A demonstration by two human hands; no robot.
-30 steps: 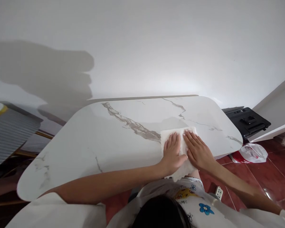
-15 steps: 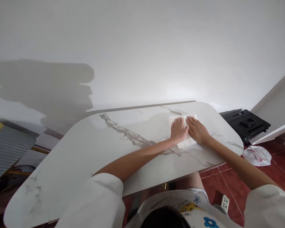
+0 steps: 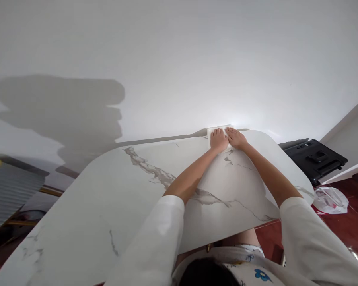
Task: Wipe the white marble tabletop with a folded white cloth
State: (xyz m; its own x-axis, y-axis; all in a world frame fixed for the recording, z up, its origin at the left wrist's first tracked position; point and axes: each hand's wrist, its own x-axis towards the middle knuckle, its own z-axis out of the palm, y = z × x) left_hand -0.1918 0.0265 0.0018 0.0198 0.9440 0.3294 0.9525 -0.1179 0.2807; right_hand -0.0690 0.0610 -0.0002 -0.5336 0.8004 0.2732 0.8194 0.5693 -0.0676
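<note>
A white cloth [image 3: 209, 136] lies at the far edge of a white marble-patterned table [image 3: 149, 190], next to the wall. Both hands rest on it, palms down. My left hand [image 3: 219, 140] presses on its middle with the fingers lying forward. Close beside it, my right hand [image 3: 236, 138] lies flat on the cloth's right part, its fingers stretched out to the left. The two hands nearly touch at the thumbs. Most of the cloth is hidden beneath them.
A white wall [image 3: 179, 71] rises behind the table. At the right are a black case [image 3: 316, 159] and a white plastic bag [image 3: 331, 200] on the red tiled floor [image 3: 340, 228]. A grey ribbed object [image 3: 14, 194] stands at the left.
Both hands have pushed the cloth away from me and slightly left, from the table's right-middle part to its far edge. The arms are stretched further out.
</note>
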